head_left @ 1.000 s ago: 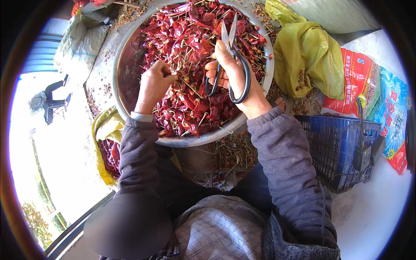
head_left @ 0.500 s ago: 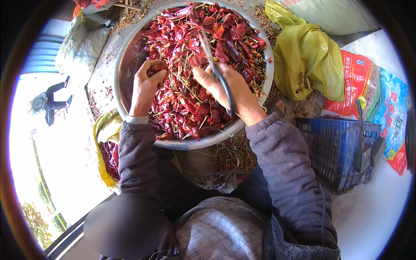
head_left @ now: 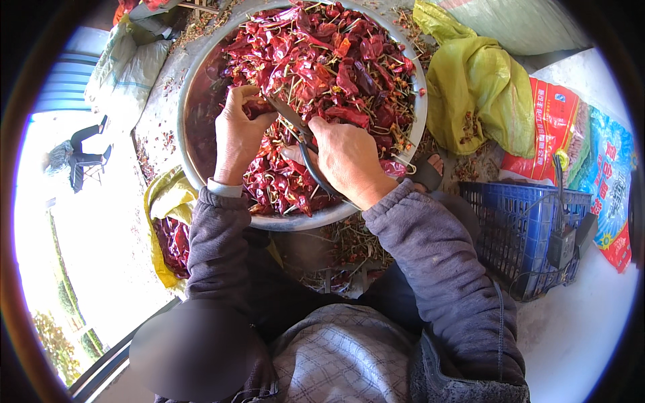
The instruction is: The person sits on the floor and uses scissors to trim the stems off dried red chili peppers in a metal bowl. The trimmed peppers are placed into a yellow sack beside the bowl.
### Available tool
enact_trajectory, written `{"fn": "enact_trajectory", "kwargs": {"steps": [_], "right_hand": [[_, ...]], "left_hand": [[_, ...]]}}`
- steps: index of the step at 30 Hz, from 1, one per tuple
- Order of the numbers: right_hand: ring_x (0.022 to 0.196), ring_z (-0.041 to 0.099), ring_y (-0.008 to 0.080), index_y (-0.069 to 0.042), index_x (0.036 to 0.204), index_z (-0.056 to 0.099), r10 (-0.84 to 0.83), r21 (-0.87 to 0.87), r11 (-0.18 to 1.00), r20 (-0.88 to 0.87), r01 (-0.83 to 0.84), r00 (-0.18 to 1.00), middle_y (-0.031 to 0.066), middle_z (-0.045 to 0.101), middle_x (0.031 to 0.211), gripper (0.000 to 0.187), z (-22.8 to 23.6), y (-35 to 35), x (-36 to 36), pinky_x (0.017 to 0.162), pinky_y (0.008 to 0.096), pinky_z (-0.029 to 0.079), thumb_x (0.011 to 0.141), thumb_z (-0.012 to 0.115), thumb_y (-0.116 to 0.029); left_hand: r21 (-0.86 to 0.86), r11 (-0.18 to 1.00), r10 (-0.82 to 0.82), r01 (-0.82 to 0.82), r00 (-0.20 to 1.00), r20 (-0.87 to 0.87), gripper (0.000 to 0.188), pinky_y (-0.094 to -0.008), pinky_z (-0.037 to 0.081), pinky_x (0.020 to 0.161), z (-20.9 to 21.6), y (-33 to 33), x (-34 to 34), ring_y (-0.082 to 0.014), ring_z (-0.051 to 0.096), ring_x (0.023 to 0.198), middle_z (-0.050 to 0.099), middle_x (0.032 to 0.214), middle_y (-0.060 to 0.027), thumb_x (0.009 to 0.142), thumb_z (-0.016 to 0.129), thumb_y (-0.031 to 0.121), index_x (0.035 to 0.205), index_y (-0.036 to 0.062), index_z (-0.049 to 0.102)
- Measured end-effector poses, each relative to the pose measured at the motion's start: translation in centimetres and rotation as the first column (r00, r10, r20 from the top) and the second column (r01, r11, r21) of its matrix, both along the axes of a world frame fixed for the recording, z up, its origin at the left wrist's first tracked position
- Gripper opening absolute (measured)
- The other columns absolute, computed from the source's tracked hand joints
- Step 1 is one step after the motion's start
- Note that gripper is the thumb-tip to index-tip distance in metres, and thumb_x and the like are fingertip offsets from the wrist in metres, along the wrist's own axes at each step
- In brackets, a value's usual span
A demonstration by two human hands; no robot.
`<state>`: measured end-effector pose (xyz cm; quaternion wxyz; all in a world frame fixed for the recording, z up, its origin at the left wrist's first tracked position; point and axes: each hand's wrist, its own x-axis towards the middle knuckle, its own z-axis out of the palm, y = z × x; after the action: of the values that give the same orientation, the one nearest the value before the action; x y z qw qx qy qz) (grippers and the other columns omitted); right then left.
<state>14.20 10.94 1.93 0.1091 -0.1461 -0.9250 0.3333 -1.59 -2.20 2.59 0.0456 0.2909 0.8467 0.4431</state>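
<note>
A wide metal basin is heaped with dried red chili peppers, many with pale stems. Over its left side, my left hand is closed in a pinch, with a dried chili pepper partly showing between thumb and fingers. My right hand grips a pair of dark-handled scissors. Their blades point up and left, with the tips at the fingers of my left hand. The fingers inside the handles are partly hidden.
Left of the basin, a yellow sack holds more chilies. A yellow-green sack, a red printed bag and a blue plastic basket stand at the right. Stem scraps litter the floor. Another person sits far left.
My right hand has turned, swinging the scissors from pointing up the basin to pointing left at my left hand. My left hand has shifted slightly right and up.
</note>
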Motion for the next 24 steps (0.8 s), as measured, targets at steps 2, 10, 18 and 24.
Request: {"fn": "enact_trajectory", "kwargs": {"steps": [2, 10, 18, 24], "right_hand": [[0.066, 0.068, 0.0393, -0.002, 0.094, 0.062, 0.003, -0.013, 1.000, -0.005, -0.003, 1.000, 0.0195, 0.065, 0.066, 0.062, 0.0, 0.1, 0.0, 0.062, 0.0482, 0.055, 0.088, 0.067, -0.064], [0.052, 0.053, 0.0139, -0.004, 0.090, 0.061, 0.028, -0.732, 0.679, -0.064, -0.066, 0.998, 0.0048, 0.057, 0.066, 0.048, 0.4, -0.4, 0.2, 0.051, 0.0348, 0.044, 0.094, 0.071, -0.050], [0.058, 0.047, 0.0073, -0.010, 0.104, 0.057, -0.485, -0.947, 0.021, -0.291, -0.322, 0.824, -0.0031, 0.051, 0.072, 0.042, 3.6, 5.0, 0.0, 0.052, 0.0246, 0.041, 0.103, 0.057, -0.052], [0.060, 0.054, 0.0079, -0.003, 0.101, 0.057, -0.411, -0.986, 0.078, -0.165, -0.146, 0.897, 0.0004, 0.053, 0.073, 0.058, 2.0, 5.0, 0.0, 0.051, 0.0251, 0.046, 0.095, 0.065, -0.060]], "left_hand": [[-0.007, 1.000, -0.013, 0.013, 1.000, -0.016, 0.044, -0.0297, 0.057, 0.082, 0.2, 0.1, 0.2, -0.0140, 0.071, 0.089, 0.074, 0.100, -0.0102, 0.079, 0.083, 0.002, 0.118, 0.0016, 0.063], [0.280, 0.960, -0.064, -0.009, 0.967, 0.248, 0.036, -0.0260, 0.054, 0.085, 1.2, 0.3, 0.2, -0.0101, 0.065, 0.091, 0.072, 0.097, -0.0039, 0.079, 0.080, -0.003, 0.112, 0.0030, 0.068], [0.383, 0.913, -0.041, -0.136, 0.907, 0.420, 0.032, -0.0223, 0.053, 0.082, 0.3, -0.8, -0.3, -0.0070, 0.063, 0.088, 0.069, 0.098, -0.0002, 0.081, 0.077, -0.005, 0.111, 0.0028, 0.070], [0.432, 0.891, -0.070, -0.140, 0.898, 0.435, 0.027, -0.0213, 0.052, 0.079, 1.6, -1.9, -0.6, -0.0072, 0.063, 0.087, 0.071, 0.097, -0.0010, 0.083, 0.076, -0.006, 0.108, 0.0033, 0.072]]}}
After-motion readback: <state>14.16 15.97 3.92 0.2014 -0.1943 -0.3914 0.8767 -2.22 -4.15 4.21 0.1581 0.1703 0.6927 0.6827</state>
